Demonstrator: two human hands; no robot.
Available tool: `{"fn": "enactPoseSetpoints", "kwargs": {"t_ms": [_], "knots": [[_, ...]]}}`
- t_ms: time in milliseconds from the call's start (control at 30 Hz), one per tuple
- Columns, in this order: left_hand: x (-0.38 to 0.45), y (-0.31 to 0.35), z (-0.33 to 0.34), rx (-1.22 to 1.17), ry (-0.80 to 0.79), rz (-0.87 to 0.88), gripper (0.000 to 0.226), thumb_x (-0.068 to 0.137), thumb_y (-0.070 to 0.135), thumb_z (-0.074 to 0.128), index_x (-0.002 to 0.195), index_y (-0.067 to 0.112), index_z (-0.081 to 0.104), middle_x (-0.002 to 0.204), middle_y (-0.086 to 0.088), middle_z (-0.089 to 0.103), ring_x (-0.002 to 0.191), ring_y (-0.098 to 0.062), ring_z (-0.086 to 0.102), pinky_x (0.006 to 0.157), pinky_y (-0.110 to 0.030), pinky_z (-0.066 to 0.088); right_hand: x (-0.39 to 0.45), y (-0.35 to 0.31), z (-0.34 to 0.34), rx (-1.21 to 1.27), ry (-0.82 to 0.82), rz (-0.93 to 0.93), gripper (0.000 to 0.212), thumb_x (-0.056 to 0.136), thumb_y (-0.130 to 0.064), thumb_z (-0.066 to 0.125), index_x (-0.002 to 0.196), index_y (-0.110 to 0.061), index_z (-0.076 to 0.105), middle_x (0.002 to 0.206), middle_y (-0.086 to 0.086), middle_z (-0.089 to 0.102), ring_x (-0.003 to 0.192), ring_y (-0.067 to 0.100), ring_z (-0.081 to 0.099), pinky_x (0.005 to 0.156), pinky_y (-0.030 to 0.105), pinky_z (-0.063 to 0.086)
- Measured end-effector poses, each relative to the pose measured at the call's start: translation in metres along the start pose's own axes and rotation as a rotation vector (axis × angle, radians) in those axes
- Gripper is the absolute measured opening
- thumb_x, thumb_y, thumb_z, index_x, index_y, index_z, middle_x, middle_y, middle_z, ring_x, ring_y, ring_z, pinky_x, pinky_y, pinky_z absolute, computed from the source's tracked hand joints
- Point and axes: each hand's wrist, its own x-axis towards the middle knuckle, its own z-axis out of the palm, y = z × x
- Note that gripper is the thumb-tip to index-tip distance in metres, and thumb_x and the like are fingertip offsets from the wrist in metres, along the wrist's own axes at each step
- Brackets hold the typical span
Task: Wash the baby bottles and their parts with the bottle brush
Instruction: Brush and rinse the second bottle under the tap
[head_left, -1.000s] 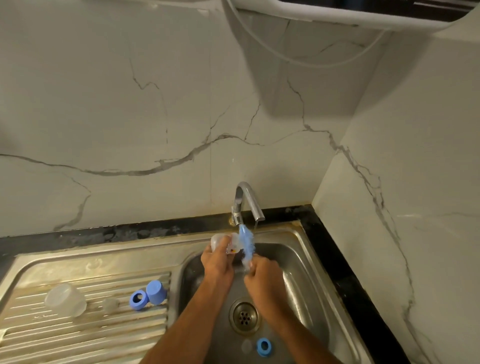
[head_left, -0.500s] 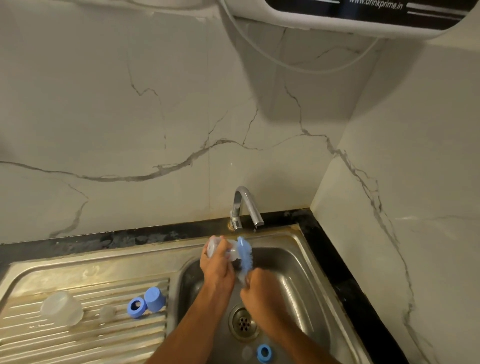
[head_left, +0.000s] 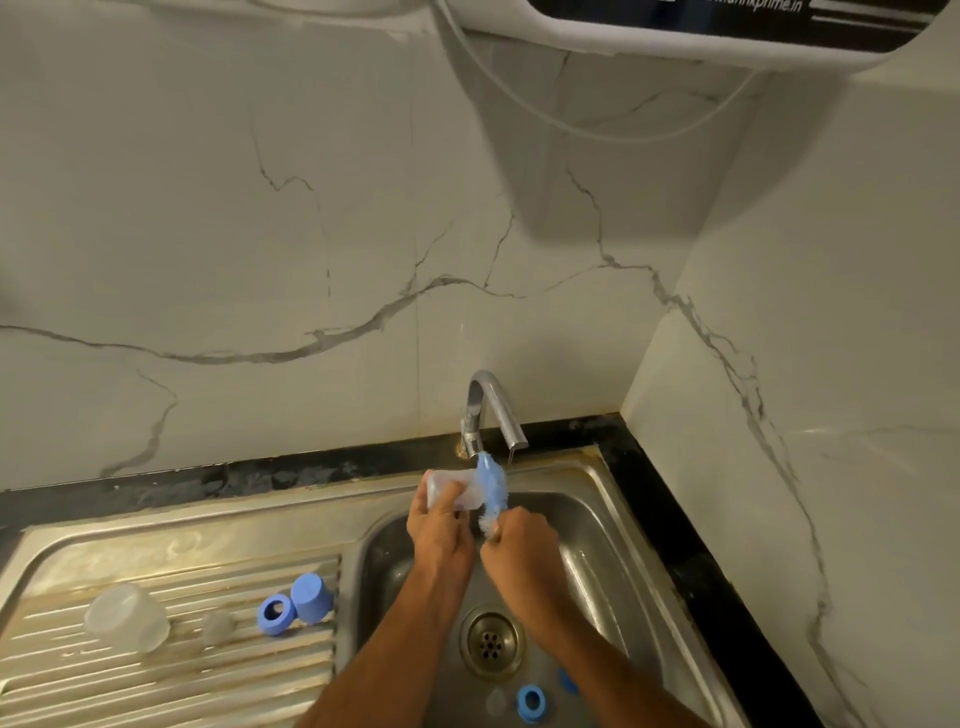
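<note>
My left hand (head_left: 441, 525) grips a clear baby bottle (head_left: 451, 487) lying sideways over the back of the sink basin (head_left: 597, 551). My right hand (head_left: 519, 545) holds the handle of the blue bottle brush (head_left: 491, 491), whose bristle head stands upright against the bottle's open end, just under the tap (head_left: 488, 415). A blue ring (head_left: 531, 702) and a clear teat (head_left: 496, 701) lie at the basin's front. On the drainboard (head_left: 104, 691) rest a clear dome cap (head_left: 127, 616), a small clear teat (head_left: 217, 626), a blue ring (head_left: 276, 614) and a blue cap (head_left: 310, 597).
The drain (head_left: 491, 642) sits in the middle of the basin between my forearms. A black counter strip (head_left: 675, 519) runs behind and to the right of the sink. Marble walls close the corner, and a white appliance (head_left: 727, 26) with a hose hangs above.
The brush head has shifted a little along the bottle's mouth while both hands stay over the back of the basin. The camera tilted slightly upward.
</note>
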Motion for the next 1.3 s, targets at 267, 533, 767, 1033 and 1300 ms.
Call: {"fn": "enactPoseSetpoints", "kwargs": {"t_ms": [267, 533, 767, 1033, 1300], "knots": [[0.005, 0.006, -0.001, -0.041, 0.001, 0.063, 0.037, 0.08, -0.003, 0.074, 0.11, 0.018, 0.067, 0.116, -0.015, 0.065, 0.106, -0.032, 0.065, 0.091, -0.053, 0.057, -0.013, 0.002, 0.011, -0.005, -0.082, 0.026, 0.007, 0.096, -0.021, 0.056, 0.092, -0.02, 0.061, 0.083, -0.006, 0.063, 0.071, 0.004, 0.062, 0.068, 0.02, 0.056], [0.008, 0.009, -0.001, -0.092, -0.063, 0.098, 0.034, 0.082, -0.004, 0.072, 0.105, 0.019, 0.068, 0.108, -0.008, 0.065, 0.102, -0.028, 0.063, 0.086, -0.049, 0.058, -0.021, -0.003, 0.0, 0.058, -0.145, -0.022, 0.016, 0.096, -0.015, 0.05, 0.085, -0.008, 0.059, 0.067, -0.003, 0.048, 0.063, 0.017, 0.054, 0.051, 0.016, 0.034], [0.006, 0.003, -0.003, -0.085, -0.161, 0.078, 0.059, 0.08, 0.001, 0.078, 0.132, 0.021, 0.059, 0.122, -0.014, 0.061, 0.11, -0.033, 0.063, 0.094, -0.052, 0.056, -0.002, -0.005, -0.001, 0.06, -0.026, 0.043, 0.012, 0.096, -0.017, 0.056, 0.095, -0.01, 0.067, 0.068, -0.01, 0.056, 0.057, 0.0, 0.055, 0.046, 0.011, 0.04], [0.002, 0.002, -0.008, -0.11, -0.103, -0.064, 0.042, 0.081, 0.013, 0.078, 0.12, 0.017, 0.062, 0.132, -0.023, 0.058, 0.117, -0.041, 0.062, 0.099, -0.06, 0.051, 0.0, -0.012, 0.001, 0.001, -0.002, 0.032, 0.014, 0.094, -0.021, 0.059, 0.099, -0.013, 0.068, 0.087, -0.002, 0.071, 0.06, 0.002, 0.058, 0.046, 0.012, 0.041], [0.005, 0.006, -0.008, -0.023, -0.029, 0.058, 0.045, 0.08, 0.002, 0.077, 0.123, 0.008, 0.063, 0.121, -0.02, 0.064, 0.107, -0.032, 0.067, 0.085, -0.049, 0.06, -0.023, -0.004, 0.011, -0.01, -0.113, -0.005, 0.01, 0.097, -0.017, 0.054, 0.09, -0.019, 0.061, 0.074, -0.008, 0.057, 0.061, 0.003, 0.056, 0.056, 0.017, 0.05]]}}
